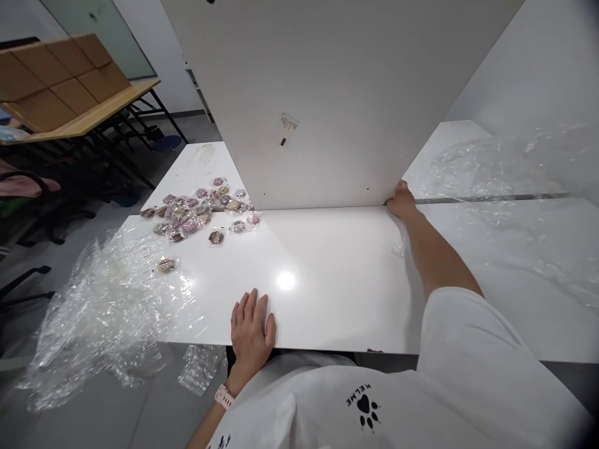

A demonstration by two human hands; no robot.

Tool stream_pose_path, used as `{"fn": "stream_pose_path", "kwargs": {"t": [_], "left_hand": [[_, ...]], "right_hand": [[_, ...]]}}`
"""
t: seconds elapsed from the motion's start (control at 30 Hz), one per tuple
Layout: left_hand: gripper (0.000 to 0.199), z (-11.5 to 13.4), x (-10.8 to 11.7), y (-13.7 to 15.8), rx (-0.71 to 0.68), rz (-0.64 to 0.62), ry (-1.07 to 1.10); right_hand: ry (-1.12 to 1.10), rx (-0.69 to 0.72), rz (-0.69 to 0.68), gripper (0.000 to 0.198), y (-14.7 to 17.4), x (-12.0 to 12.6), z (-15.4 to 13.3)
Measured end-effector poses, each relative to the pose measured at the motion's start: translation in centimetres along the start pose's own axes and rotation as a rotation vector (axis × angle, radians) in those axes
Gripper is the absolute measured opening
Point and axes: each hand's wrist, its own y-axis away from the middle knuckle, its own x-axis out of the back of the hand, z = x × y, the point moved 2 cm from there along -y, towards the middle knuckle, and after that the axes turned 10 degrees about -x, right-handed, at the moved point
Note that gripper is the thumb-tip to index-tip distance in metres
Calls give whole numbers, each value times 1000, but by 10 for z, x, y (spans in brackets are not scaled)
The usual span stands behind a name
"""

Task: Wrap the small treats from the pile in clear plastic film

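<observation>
My left hand (pixel 251 330) lies flat on the white table (pixel 322 280) near its front edge, fingers stretched out and holding nothing. A large white panel (pixel 322 81) stands upright across the table, bearing a small label sticker (pixel 286 129). At the panel's lower right corner is my right hand (pixel 401 199), closed around the edge, with some of its fingers hidden. A small scrap of clear plastic (pixel 399 249) lies just below that hand. To the left, a pile of small wrapped sweets (pixel 187 215) is spread beside the panel's foot.
Crumpled clear plastic film (pixel 107 305) drapes over the table's left front edge, with another piece (pixel 201 368) hanging below. More clear film (pixel 496 165) covers the right side. Cardboard boxes (pixel 65 78) sit on a wooden-topped table (pixel 121 100) at the far left, near office chairs (pixel 51 212).
</observation>
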Motion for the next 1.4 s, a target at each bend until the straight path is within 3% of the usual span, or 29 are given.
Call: {"fn": "stream_pose_path", "kwargs": {"t": [0.13, 0.2, 0.27, 0.33, 0.43, 0.53, 0.6, 0.67, 0.73, 0.8, 0.9, 1.0, 1.1, 1.17, 1.23, 1.33, 1.4], "left_hand": [[43, 0, -1, 0, 19, -5, 26], [43, 0, -2, 1, 35, -3, 50], [42, 0, -4, 2, 52, -1, 81], [41, -1, -4, 1, 75, -9, 119], [36, -1, 4, -8, 148, -21, 244], [36, 5, 24, -34, 218, 7, 514], [38, 16, 37, -57, 182, -5, 692], [39, 27, 41, -79, 58, -76, 784], [41, 35, 33, -96, -103, -176, 764], [46, 33, 14, -106, -226, -280, 639], [55, 13, -18, -106, -259, -407, 415], [54, -21, -30, -106, -143, -419, 313], [47, -65, -18, -122, 84, -313, 230], [47, -98, -5, -139, 253, -172, 110], [59, -129, 0, -156, 387, -112, 42], [79, -157, -12, -172, 482, -251, 129], [72, -161, -25, -178, 454, -325, 183]], "right_hand": [[90, -93, -122, 70, 59, 17, 42], [135, -141, -195, 69, 112, 27, 56], [166, -155, -255, 61, 172, 32, 53], [203, -118, -299, 62, 230, 29, 26], [191, 22, -374, 63, 298, 21, -45], [56, 201, -505, 65, 343, 26, -125], [-107, 376, -627, 67, 362, 40, -169], [-320, 542, -714, 58, 373, 60, -196], [-504, 568, -658, 40, 374, 74, -203], [-531, 455, -464, 34, 366, 76, -189], [-239, 289, -226, 43, 353, 61, -137], [42, 170, -211, 57, 343, 44, -75], [108, 35, -189, 60, 338, 38, -37], [126, 13, -157, 61, 337, 36, -33], [157, 42, -129, 61, 338, 32, -41], [183, 76, -111, 60, 337, 24, -55], [194, 92, -138, 61, 333, 19, -62]]}}
